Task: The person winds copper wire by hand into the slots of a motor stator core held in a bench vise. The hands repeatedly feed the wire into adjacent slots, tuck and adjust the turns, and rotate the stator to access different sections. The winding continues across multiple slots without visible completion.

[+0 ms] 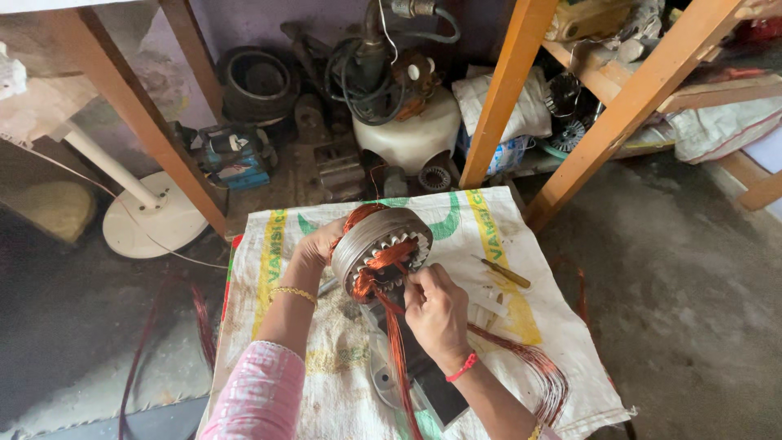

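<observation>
A round grey metal motor stator (376, 239) with copper wire coils is held tilted above a white woven sack (489, 236) spread over a low work surface. My left hand (316, 248) grips the stator's left side. My right hand (436, 308) pinches a bundle of copper wire (397, 342) at the stator's open face; the strands trail down toward me. More loose copper wire (538, 371) fans out on the sack to the right. A dark flat base (432, 387) lies under my right wrist.
A yellow-handled screwdriver (505, 273) lies on the sack to the right. Orange wooden shelf legs (505, 90) stand behind, with a white fan base (151, 220), a motor on a white tank (407, 130) and other parts on the floor. Red wire (204, 322) trails at left.
</observation>
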